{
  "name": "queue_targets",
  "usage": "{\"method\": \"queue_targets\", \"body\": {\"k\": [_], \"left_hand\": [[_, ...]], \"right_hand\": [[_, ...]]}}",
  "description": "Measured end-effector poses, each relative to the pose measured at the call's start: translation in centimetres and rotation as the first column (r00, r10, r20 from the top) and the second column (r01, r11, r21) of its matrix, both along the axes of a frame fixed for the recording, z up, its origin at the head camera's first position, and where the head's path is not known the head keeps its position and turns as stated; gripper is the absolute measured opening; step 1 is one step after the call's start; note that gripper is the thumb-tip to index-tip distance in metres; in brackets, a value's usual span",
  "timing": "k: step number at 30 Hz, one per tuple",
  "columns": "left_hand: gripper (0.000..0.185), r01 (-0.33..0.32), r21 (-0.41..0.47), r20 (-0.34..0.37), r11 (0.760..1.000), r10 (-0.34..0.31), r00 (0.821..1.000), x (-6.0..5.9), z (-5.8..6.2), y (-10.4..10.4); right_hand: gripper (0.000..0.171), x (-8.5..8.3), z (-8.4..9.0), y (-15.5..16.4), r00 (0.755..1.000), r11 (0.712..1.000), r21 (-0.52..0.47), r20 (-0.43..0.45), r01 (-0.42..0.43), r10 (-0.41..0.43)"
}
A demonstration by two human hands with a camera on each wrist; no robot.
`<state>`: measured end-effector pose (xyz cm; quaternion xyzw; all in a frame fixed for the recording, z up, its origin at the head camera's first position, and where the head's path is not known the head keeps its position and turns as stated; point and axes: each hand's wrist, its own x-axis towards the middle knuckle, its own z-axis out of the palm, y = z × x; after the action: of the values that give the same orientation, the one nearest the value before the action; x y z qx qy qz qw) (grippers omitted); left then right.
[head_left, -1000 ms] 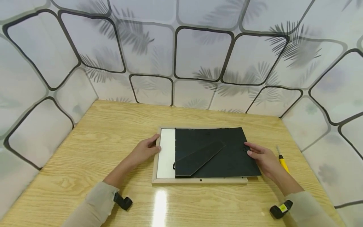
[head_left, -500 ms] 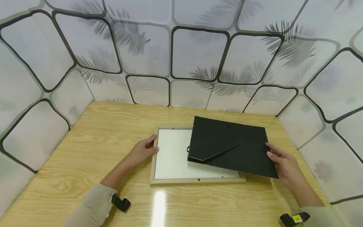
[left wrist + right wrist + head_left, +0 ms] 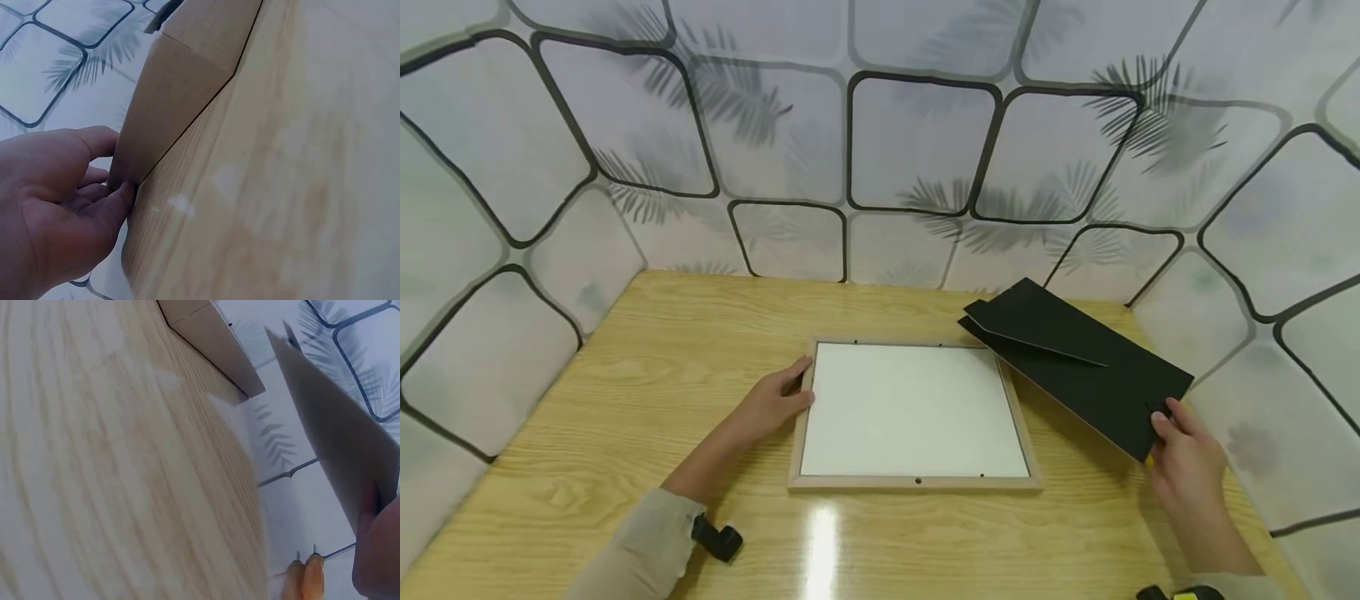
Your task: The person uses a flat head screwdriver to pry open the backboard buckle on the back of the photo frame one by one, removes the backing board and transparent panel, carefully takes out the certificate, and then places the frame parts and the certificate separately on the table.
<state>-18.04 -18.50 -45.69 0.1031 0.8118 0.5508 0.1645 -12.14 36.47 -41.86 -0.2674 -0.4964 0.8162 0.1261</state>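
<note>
A pale wooden picture frame lies on the table with a white sheet showing inside it. My left hand holds the frame's left side, thumb and fingers at its edge; in the left wrist view they meet the frame's wooden side. To the right, a black backing board with a stand leg tilts in the air, its far left corner overlapping the frame's upper right corner. My right hand pinches the board's near right edge, thumb on top. The board's plain underside shows in the right wrist view.
A yellow-handled screwdriver lies at the table's right, mostly hidden by the board and right hand in the head view. A patterned cloth wall encloses the back and sides of the wooden table.
My right hand has lifted the backing board off the frame and carried it right, turning and tilting it. The white sheet is uncovered. My left hand has stayed at the frame's left side.
</note>
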Motion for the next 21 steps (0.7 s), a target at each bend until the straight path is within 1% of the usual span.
{"method": "queue_targets", "body": {"k": [1,4,7,10,12,15,17,21], "left_hand": [[0.069,-0.005,0.002,0.006,1.000,0.005,1.000,0.0,0.0,0.0],[0.069,-0.001,0.002,0.006,1.000,0.001,1.000,0.0,0.0,0.0],[0.069,-0.003,0.006,0.013,1.000,0.003,1.000,0.0,0.0,0.0],[0.069,0.002,0.008,0.013,1.000,-0.003,1.000,0.0,0.0,0.1],[0.069,0.003,0.006,0.014,1.000,-0.003,1.000,0.0,0.1,0.1],[0.069,-0.001,-0.002,0.010,1.000,0.001,1.000,0.0,0.2,0.1],[0.069,-0.005,-0.006,0.011,1.000,0.005,1.000,0.1,0.3,0.1],[0.069,-0.013,-0.020,0.017,1.000,0.014,1.000,0.2,0.4,0.1]], "right_hand": [[0.069,-0.1,0.0,-0.2,0.998,0.998,-0.002,0.018,0.055,-0.055],[0.064,-0.3,0.0,-0.7,0.985,0.987,0.046,0.065,0.155,-0.158],[0.061,-0.4,-0.2,-1.2,0.973,0.973,0.107,0.080,0.206,-0.214],[0.061,-0.3,-0.5,-1.7,0.966,0.964,0.148,0.098,0.222,-0.237],[0.061,-0.3,-0.7,-2.1,0.965,0.957,0.205,0.118,0.207,-0.234],[0.063,-0.3,-0.9,-2.8,0.966,0.947,0.279,0.154,0.161,-0.210],[0.064,-0.2,-0.9,-3.3,0.968,0.945,0.301,0.171,0.124,-0.182],[0.064,0.5,-0.8,-4.5,0.975,0.959,0.279,0.195,0.045,-0.103]]}}
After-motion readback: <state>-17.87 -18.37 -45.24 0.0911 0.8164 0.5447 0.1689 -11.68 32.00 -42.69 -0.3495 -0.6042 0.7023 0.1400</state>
